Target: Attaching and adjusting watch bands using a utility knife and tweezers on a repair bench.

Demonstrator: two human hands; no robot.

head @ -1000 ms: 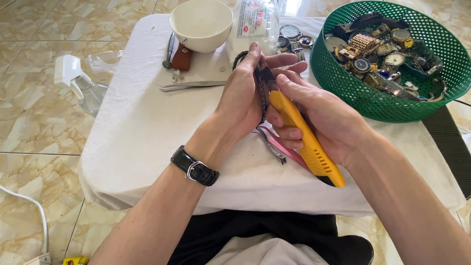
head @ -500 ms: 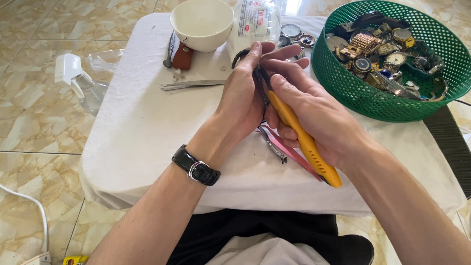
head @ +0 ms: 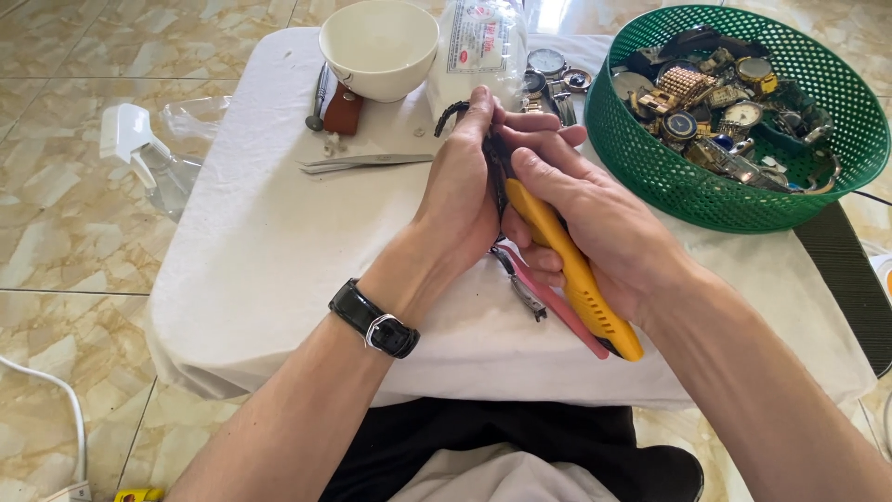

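My left hand [head: 462, 191] is closed around a dark watch with a black strap [head: 450, 113] that loops out above the fingers. Pressed against it, my right hand [head: 595, 218] grips a yellow-handled tool [head: 576, 279] with its dark tip pointing up into the watch between both hands. Both hands hover over the white cloth-covered table [head: 269, 232]. A black wristwatch [head: 373, 321] sits on my left wrist. The watch face itself is hidden by my fingers.
A green plastic basket [head: 688, 186] full of watches stands at the right. A white bowl [head: 378, 46], a clear plastic bag [head: 478, 46], tweezers [head: 362, 164] and a brown-handled tool [head: 344, 110] lie at the back. Pink-handled pliers [head: 544, 296] lie under my hands. A spray bottle [head: 139, 153] is on the floor.
Both hands have shifted slightly up and away with the watch. The yellow tool has tilted a little steeper against it.
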